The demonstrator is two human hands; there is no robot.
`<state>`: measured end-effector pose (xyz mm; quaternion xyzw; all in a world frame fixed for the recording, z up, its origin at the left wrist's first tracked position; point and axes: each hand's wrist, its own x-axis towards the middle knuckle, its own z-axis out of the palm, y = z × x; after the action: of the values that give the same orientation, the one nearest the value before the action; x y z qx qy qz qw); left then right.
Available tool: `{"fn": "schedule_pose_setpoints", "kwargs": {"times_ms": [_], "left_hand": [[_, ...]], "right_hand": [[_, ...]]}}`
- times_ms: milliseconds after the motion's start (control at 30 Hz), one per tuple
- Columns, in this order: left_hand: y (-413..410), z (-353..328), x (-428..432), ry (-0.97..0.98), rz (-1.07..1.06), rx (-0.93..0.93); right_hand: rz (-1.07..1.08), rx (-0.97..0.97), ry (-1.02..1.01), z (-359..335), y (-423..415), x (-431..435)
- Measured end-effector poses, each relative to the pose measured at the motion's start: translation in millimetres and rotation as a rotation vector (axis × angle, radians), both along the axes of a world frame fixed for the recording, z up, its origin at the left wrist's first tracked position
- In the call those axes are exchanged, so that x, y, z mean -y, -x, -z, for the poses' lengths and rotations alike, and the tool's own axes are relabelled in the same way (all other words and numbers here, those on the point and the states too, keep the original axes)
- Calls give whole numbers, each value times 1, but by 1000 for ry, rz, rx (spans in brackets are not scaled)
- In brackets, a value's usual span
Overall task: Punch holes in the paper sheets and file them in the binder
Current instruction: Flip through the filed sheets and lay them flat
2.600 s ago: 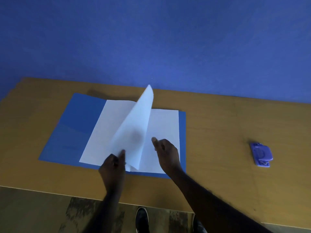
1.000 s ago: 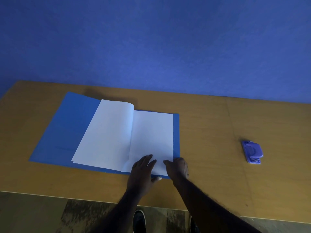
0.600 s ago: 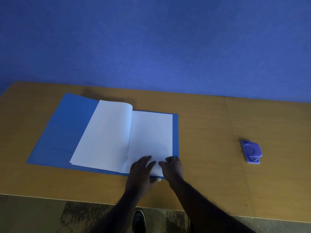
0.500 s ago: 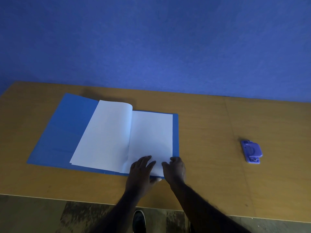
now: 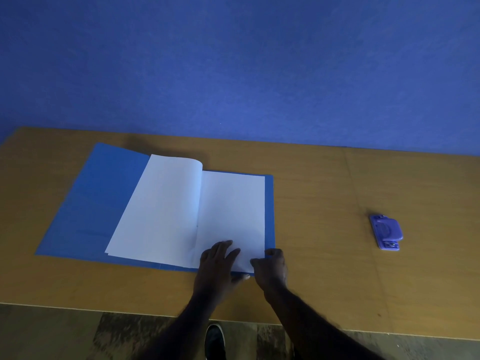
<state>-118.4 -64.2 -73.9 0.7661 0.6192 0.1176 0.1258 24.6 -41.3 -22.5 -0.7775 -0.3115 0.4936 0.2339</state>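
The blue binder [image 5: 85, 203] lay open on the counter [image 5: 337, 281] in the lower left-centre of the frame, with white paper sheets [image 5: 231, 209] spread across both halves. The left hand [image 5: 217, 266] rested flat, fingers spread, on the lower edge of the right-hand sheets. The right hand [image 5: 270, 266] sat just beside it at the lower right corner, fingertips curled and seemingly pinching that corner (the dim light made the grip hard to read).

The risk lay at that corner: pinching 2 sheets instead of 1 would turn both together, and a pull against the left hand's pressure could crease the paper or tear it at the filing edge. The purple hole punch [image 5: 386, 231] stood well apart at the right of the frame, untouched.
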Motion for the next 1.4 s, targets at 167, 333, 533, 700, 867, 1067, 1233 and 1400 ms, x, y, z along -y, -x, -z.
{"fn": "schedule_pose_setpoints", "kwargs": {"times_ms": [167,333,533,700,867,1067,1233,1400], "left_hand": [[-2,-1,-2,-11,-20,-20],[-4,-3,-5,-41,-29,-6],[-1,1,-5,-84,19,0],[2,2,-8,-166,107,46],[1,-8,-4,-218,183,103],[-4,-10,-5,-164,80,203],[-4,-13,-7,-91,-27,266],[-3,-21,-11,73,-268,469]], "right_hand": [[23,69,-38,-1,-3,5],[-20,126,-75,-7,2,16],[66,16,-34,-9,1,7],[-8,-12,-61,-1,-2,3],[-20,-46,-48,2,-12,0],[-5,-94,14,4,-17,-4],[25,-159,67,-3,-19,-10],[143,-271,88,-3,-23,-12]]}}
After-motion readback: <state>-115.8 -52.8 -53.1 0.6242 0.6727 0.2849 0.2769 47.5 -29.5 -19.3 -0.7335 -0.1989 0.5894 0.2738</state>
